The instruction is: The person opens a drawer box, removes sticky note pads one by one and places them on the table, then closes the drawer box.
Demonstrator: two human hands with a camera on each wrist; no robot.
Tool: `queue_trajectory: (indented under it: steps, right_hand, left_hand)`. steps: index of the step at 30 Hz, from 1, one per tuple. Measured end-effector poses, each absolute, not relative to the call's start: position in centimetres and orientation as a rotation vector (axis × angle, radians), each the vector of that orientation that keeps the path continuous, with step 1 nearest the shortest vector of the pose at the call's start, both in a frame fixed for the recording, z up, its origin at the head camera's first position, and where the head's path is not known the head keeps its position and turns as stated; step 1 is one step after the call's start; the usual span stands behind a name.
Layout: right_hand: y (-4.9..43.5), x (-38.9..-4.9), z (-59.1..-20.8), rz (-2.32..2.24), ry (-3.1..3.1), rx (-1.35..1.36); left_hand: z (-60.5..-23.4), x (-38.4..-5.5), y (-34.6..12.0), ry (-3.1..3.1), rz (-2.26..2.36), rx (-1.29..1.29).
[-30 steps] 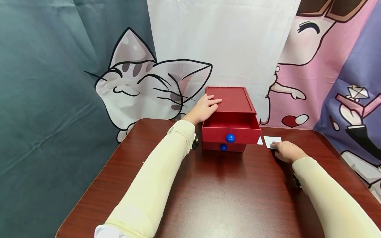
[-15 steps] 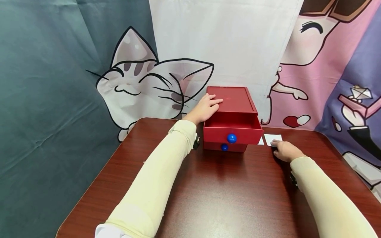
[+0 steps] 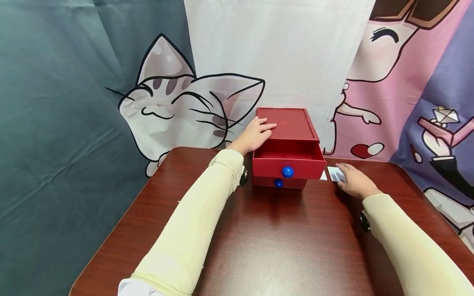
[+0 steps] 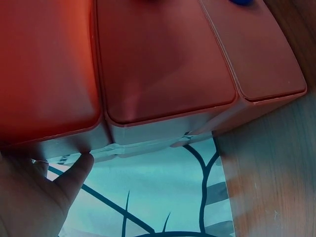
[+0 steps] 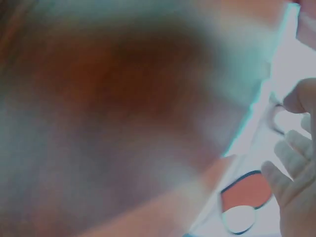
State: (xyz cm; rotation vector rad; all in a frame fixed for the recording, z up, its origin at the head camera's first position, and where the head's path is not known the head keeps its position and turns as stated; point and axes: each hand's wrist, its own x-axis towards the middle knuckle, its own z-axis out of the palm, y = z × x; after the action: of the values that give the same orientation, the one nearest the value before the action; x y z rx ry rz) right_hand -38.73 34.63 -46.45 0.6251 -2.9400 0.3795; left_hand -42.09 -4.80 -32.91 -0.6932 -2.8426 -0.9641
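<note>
A red drawer box (image 3: 285, 123) with blue knobs stands at the back of the table; its upper drawer (image 3: 274, 163) is pulled out, the lower drawer (image 3: 259, 181) is in. My left hand (image 3: 255, 135) rests on the top's left edge with fingers spread, its thumb (image 4: 76, 173) at the box side in the left wrist view. My right hand (image 3: 354, 181) is at the right edge of a white card (image 3: 334, 174); whether it touches the card is unclear. In the right wrist view its fingers (image 5: 289, 158) look loosely spread, holding nothing visible.
Another white piece (image 3: 323, 176) lies by the box's right side, partly hidden behind the drawer. Printed cloth (image 3: 289, 53) hangs close behind the brown table (image 3: 289, 238). Much of the right wrist view is blurred.
My right hand has turned and its fingertips have lifted off the card's front part, which showed under them before. The left hand stays on the box.
</note>
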Motion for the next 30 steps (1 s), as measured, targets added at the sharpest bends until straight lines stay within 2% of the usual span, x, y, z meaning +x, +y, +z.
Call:
queue_trajectory:
  steps: [9, 16, 23, 30]
  right_hand:
    - [29.2, -35.6, -39.6, 0.643, -2.271, 0.593]
    - [22.6, -30.7, -35.1, 0.582, -1.699, 0.927]
    - [18.2, -28.0, -35.7, 0.269, -1.681, 1.258]
    - [17.4, -28.2, -37.6, 0.218, -2.049, 1.211]
  left_hand:
    - [-33.2, -42.0, -4.9, -2.86, -0.923, -0.687]
    - [-32.8, -41.9, -5.0, -2.857, -0.963, -0.706]
    - [-32.8, -42.0, -4.9, -2.855, -1.003, -0.688]
    - [-32.5, -42.5, -4.2, -2.864, -1.271, -0.521]
